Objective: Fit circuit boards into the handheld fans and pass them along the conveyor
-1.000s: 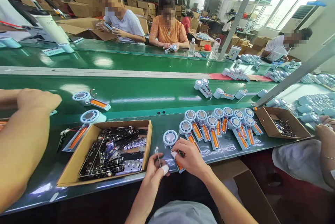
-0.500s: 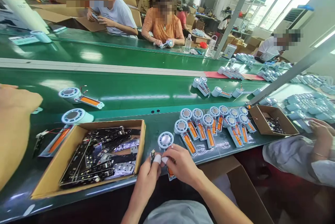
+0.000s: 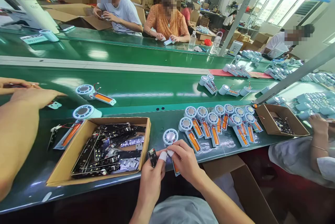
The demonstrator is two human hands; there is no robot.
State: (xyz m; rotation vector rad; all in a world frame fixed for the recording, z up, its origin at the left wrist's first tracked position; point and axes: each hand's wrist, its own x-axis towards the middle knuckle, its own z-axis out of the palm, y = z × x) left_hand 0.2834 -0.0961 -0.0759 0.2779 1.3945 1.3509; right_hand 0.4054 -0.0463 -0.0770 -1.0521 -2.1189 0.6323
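Observation:
My left hand (image 3: pixel 153 180) is closed on a narrow black circuit board (image 3: pixel 152 157), whose upper end stands out above the fingers. White covers wrap fingertips of both hands. Right beside it my right hand (image 3: pixel 187 164) is closed in a pinch, its fingertips meeting the left ones; what they hold is too small to make out. Just beyond the hands lies a light blue handheld fan body (image 3: pixel 170 136) with a round grille. Part of its orange-filled handle shows below my right fingers; the rest is hidden.
An open cardboard box (image 3: pixel 148 136) of circuit boards stands left of my hands. Several similar fan bodies (image 3: pixel 214 131) lie to the right, near a second box (image 3: pixel 293 129). A co-worker's arm (image 3: pixel 19 129) reaches in at left; others sit across the green bench (image 3: pixel 136 84).
The circuit board in my left hand has turned and shows more of its face. The view has shifted slightly left. The co-worker's hands at left have come further into view.

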